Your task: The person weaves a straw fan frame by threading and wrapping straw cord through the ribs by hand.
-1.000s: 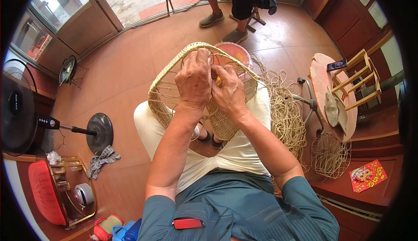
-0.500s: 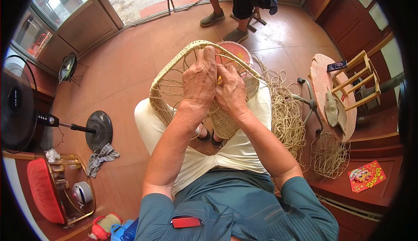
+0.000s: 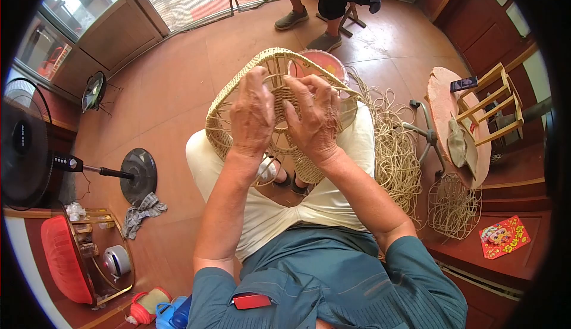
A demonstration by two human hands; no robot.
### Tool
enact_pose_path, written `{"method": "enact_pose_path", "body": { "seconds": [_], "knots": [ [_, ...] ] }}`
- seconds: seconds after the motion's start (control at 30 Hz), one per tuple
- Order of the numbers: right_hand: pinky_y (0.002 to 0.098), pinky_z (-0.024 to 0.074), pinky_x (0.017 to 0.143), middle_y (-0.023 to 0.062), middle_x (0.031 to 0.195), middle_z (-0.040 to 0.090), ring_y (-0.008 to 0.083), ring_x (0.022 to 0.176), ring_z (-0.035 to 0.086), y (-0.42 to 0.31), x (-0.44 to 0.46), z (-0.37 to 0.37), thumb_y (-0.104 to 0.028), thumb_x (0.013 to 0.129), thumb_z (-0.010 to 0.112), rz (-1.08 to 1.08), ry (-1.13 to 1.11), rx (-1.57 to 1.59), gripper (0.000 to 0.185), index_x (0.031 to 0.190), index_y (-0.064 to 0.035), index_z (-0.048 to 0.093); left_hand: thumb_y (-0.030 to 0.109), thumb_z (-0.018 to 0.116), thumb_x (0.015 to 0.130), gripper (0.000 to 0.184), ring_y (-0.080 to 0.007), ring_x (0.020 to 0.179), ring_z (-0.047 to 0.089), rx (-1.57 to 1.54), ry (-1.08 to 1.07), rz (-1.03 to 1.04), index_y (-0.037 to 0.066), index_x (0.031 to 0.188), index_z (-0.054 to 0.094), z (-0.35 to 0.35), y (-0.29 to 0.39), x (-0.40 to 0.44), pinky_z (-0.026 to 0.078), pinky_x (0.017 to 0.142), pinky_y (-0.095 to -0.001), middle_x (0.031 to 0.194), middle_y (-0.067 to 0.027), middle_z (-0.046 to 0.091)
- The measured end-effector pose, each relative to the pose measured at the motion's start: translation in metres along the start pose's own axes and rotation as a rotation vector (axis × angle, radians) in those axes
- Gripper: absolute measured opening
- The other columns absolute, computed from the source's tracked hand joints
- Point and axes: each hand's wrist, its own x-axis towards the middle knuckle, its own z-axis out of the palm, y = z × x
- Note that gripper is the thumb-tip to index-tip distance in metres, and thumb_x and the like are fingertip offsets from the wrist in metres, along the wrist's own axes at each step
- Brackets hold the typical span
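A person sits with a half-woven basket (image 3: 279, 52) between the thighs, its rim tilted up toward the hands, its sides part close weave and part bare strands. The left hand (image 3: 253, 118) is at the basket's left inner side, fingers bent forward; what it pinches, if anything, is hidden. The right hand (image 3: 315, 118) arches across from the other side, thumb and forefinger apart; whether its other fingers grip a strand I cannot tell. The hands are near each other but not pressed together.

Several things could go wrong here. The basket seems to be steadied mainly by the trousers (image 3: 205, 153), so parting the knees could let it slip or twist. The bare strands look thin and widely spaced; an uneven tug could bend them aside and leave the weave crooked. If neither hand has a firm pinch, a strand could spring loose and slacken the row.

Beside the right thigh lies a tangled heap of cord (image 3: 392, 162), close to the wheeled base (image 3: 429, 134) of a stand. A loop could knot on itself or snag there, stopping a pull short. A pink tub (image 3: 326, 61) sits just beyond the rim, where a sudden swing could knock it
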Motion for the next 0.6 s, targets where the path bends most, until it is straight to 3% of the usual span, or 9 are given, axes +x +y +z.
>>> {"method": "enact_pose_path", "body": {
  "seconds": [0.1, 0.27, 0.37, 0.4, 0.5, 0.6],
  "knots": [
    [0.0458, 0.0459, 0.106, 0.0062, 0.128, 0.065, 0.0267, 0.125, 0.064, 0.000, 0.004, 0.008, -0.013, 0.091, 0.081, -0.178, -0.022, -0.035, 0.046, 0.136, -0.0186, 0.074, 0.005, 0.060, 0.109, 0.028, -0.0431, 0.101, 0.077, 0.054, 0.014, -0.044, 0.010, 0.137, 0.059, -0.022, -0.019, 0.002, 0.061, 0.085, -0.0537, 0.114, -0.0215, 0.076],
    [0.0505, 0.0418, 0.113, 0.0066, 0.134, 0.065, 0.0285, 0.130, 0.062, -0.006, -0.003, 0.021, -0.021, 0.094, 0.079, -0.176, -0.037, -0.048, 0.044, 0.137, -0.0186, 0.075, 0.012, 0.057, 0.116, 0.017, -0.0397, 0.089, 0.078, 0.228, 0.192, 0.017, 0.008, 0.130, 0.066, -0.057, -0.061, 0.019, 0.061, 0.080, -0.0499, 0.105, -0.0196, 0.077],
    [0.0520, 0.0404, 0.114, 0.0084, 0.138, 0.063, 0.0302, 0.134, 0.059, -0.011, -0.005, 0.021, -0.023, 0.093, 0.079, -0.151, -0.066, -0.054, 0.047, 0.140, -0.0190, 0.075, 0.017, 0.056, 0.119, 0.019, -0.0355, 0.081, 0.076, 0.259, 0.175, -0.097, 0.008, 0.126, 0.070, -0.076, -0.070, 0.035, 0.058, 0.074, -0.0461, 0.091, -0.0167, 0.074],
    [0.0523, 0.0401, 0.114, 0.0093, 0.139, 0.062, 0.0309, 0.135, 0.059, -0.011, -0.004, 0.022, -0.023, 0.093, 0.080, -0.146, -0.075, -0.057, 0.049, 0.141, -0.0191, 0.074, 0.020, 0.058, 0.120, 0.021, -0.0235, 0.073, 0.071, 0.229, 0.183, -0.164, 0.007, 0.125, 0.074, -0.080, -0.072, 0.042, 0.055, 0.068, -0.0390, 0.082, -0.0093, 0.071],
    [0.0526, 0.0391, 0.114, 0.0113, 0.140, 0.061, 0.0325, 0.137, 0.057, -0.015, -0.005, 0.023, -0.023, 0.093, 0.079, -0.139, -0.087, -0.082, 0.051, 0.143, -0.0197, 0.074, 0.023, 0.058, 0.121, 0.026, -0.0134, 0.071, 0.065, 0.025, 0.164, -0.269, 0.005, 0.128, 0.076, -0.092, -0.070, 0.066, 0.054, 0.066, -0.0320, 0.085, -0.0033, 0.071],
    [0.0525, 0.0385, 0.113, 0.0131, 0.140, 0.060, 0.0344, 0.138, 0.055, -0.019, -0.005, 0.025, -0.024, 0.092, 0.080, -0.124, -0.105, -0.092, 0.053, 0.144, -0.0210, 0.073, 0.026, 0.059, 0.121, 0.032, -0.0093, 0.071, 0.063, -0.506, 0.101, -0.340, 0.001, 0.129, 0.076, -0.094, -0.059, 0.091, 0.055, 0.068, -0.0271, 0.089, -0.0009, 0.072]
  ]
}}
